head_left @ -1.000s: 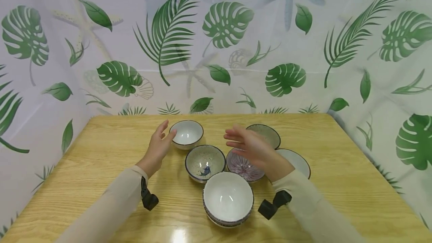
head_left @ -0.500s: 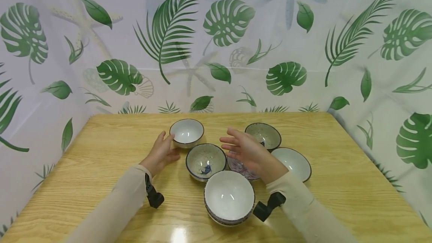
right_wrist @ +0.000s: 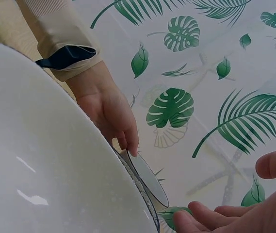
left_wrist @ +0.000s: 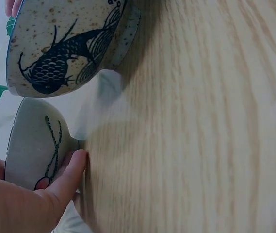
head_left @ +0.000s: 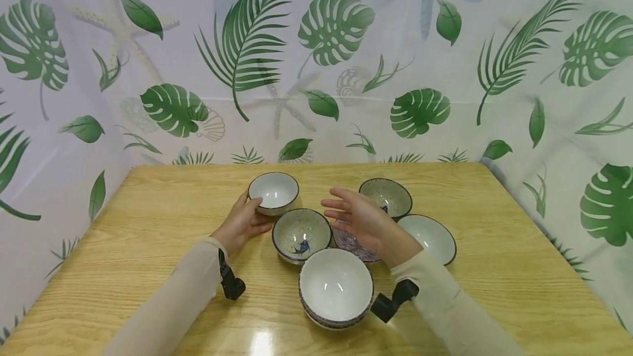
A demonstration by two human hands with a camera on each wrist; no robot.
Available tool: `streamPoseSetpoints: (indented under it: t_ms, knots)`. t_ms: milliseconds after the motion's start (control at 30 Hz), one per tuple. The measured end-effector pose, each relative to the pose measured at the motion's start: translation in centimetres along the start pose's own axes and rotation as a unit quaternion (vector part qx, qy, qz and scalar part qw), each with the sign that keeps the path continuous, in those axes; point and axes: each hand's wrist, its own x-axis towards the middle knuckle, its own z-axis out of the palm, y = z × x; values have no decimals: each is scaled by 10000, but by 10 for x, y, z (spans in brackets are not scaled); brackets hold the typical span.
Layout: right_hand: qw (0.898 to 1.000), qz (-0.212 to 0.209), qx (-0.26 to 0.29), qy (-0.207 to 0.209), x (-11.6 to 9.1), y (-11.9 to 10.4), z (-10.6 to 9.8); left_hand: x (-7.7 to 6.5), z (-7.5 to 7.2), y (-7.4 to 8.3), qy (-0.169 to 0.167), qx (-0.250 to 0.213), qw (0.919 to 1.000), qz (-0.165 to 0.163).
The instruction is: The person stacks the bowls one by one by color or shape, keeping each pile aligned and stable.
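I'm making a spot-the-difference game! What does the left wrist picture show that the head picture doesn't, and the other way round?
Only the left wrist view shows the dark fish painted outside the speckled bowl and the sprig outside the white-lined bowl.

Only the head view shows the stack of bowls, the purple-streaked bowl and the blue picture inside the speckled bowl.

Both show the left hand holding the white-lined bowl, plus the speckled bowl, wooden table and leafy cloth.
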Motion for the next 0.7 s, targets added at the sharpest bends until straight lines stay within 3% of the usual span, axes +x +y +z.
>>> streamPoseSetpoints:
  t_ms: [300, 700]
  knots:
    - [10000, -11, -51, -52, 2, 3, -2, 3, 0, -2, 171, -104, 9998, 20]
    - [9999, 49, -63, -99, 0, 4, -3, 4, 4, -6, 455, 25, 9977, 508]
